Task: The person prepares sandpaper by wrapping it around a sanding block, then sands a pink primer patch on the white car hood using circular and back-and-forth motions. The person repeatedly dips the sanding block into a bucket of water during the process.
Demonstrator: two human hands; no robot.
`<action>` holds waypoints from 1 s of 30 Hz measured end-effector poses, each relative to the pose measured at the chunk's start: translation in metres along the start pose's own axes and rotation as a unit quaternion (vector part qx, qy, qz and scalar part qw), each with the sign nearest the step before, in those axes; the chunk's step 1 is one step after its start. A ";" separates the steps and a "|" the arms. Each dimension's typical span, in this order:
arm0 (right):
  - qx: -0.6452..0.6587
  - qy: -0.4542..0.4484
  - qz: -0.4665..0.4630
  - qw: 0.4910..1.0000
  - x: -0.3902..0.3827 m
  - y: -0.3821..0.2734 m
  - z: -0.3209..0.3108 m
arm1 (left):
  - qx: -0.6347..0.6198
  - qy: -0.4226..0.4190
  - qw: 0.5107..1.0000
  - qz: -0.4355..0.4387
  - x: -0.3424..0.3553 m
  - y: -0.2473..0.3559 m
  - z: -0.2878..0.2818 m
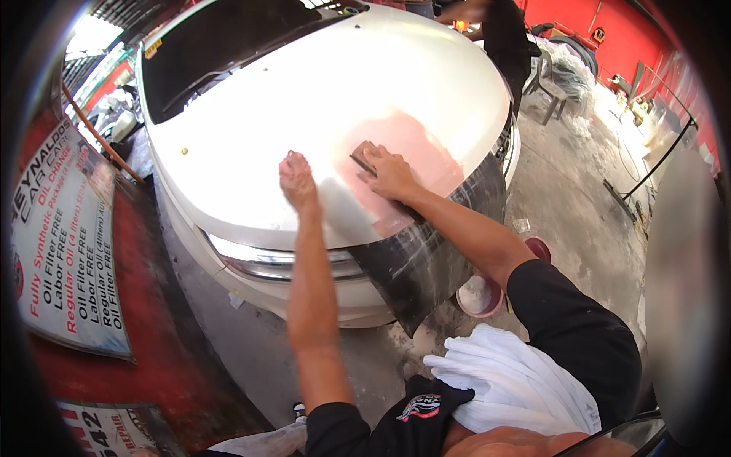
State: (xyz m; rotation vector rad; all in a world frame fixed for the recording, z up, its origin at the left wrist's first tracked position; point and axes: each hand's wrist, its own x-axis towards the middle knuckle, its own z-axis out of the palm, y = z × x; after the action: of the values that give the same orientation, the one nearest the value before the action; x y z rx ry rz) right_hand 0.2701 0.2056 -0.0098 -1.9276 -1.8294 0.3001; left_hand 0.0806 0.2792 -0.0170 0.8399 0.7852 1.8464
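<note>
My right hand (388,171) grips a dark sanding block (365,153) on a pale pink filler patch (426,156) on the white car hood (228,122). To its left, over the white paint beside the patch, my left hand (298,179) has its fingers curled and pinkish at the tips; whatever may be in them is too small to make out. A black, dust-streaked sheet (457,236) hangs over the front corner of the car below the patch, beside the chrome trim (266,259).
A person in dark clothes (502,38) stands by the far fender, near a plastic chair (550,84). Buckets (476,297) sit on the floor below the right corner. A metal stand (653,171) is at right, a signboard on a red wall (129,381) at left.
</note>
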 end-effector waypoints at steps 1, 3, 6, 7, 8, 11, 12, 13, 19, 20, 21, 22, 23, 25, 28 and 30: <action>-0.009 -0.019 0.022 1.000 0.001 0.011 -0.010 | 0.031 -0.017 0.999 -0.039 -0.027 -0.008 0.034; 0.174 0.099 -0.017 0.980 0.026 0.066 -0.013 | 0.089 -0.069 0.987 -0.112 -0.089 -0.014 0.114; 0.619 0.074 0.012 0.782 0.007 0.017 -0.055 | 0.120 -0.195 0.967 -0.114 -0.095 -0.044 0.125; 0.668 0.045 0.016 0.742 0.007 0.049 -0.058 | 0.209 -0.207 0.948 -0.124 -0.101 -0.050 0.141; 0.715 0.013 0.018 0.699 0.010 0.089 -0.057 | 0.323 -0.171 0.930 0.026 -0.113 -0.057 0.150; 0.771 0.024 0.130 0.623 0.004 0.154 -0.070 | 0.570 0.003 0.789 0.229 -0.144 -0.071 0.161; 0.767 0.016 0.134 0.627 0.005 0.185 -0.080 | 0.628 0.072 0.737 0.239 -0.152 -0.075 0.166; 0.763 0.009 0.142 0.631 0.008 0.214 -0.086 | 0.707 0.086 0.694 0.108 -0.157 -0.091 0.176; 0.605 -0.057 0.023 0.794 0.070 0.250 -0.099 | 0.805 0.105 0.581 0.052 -0.155 -0.156 0.214; 0.509 -0.025 -0.137 0.849 0.081 0.230 -0.094 | 0.804 0.122 0.574 0.102 -0.150 -0.160 0.198; 0.428 0.083 -0.296 0.850 0.109 0.218 -0.076 | 0.810 0.062 0.575 0.099 -0.147 -0.174 0.212; 0.162 -0.001 -0.446 0.880 0.115 0.189 -0.089 | 0.825 0.018 0.558 0.082 -0.151 -0.173 0.198; 0.156 0.003 -0.438 0.885 0.125 0.188 -0.087 | 0.833 -0.034 0.548 0.063 -0.160 -0.176 0.193; 0.133 0.009 -0.410 0.902 0.156 0.201 -0.077 | 0.784 -0.037 0.597 0.164 -0.218 -0.208 0.210; 0.051 0.092 -0.442 0.891 0.241 0.298 -0.059 | 0.783 -0.049 0.586 0.202 -0.251 -0.209 0.235; -0.007 0.187 -0.336 0.923 0.286 0.344 -0.071 | 0.791 -0.057 0.573 0.209 -0.223 -0.198 0.219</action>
State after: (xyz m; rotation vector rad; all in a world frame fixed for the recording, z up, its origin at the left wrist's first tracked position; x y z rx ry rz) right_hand 0.6321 0.4714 -0.0658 -1.1432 -2.0723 -0.2890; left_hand 0.4277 0.1824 -0.1002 2.3313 2.3547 0.8857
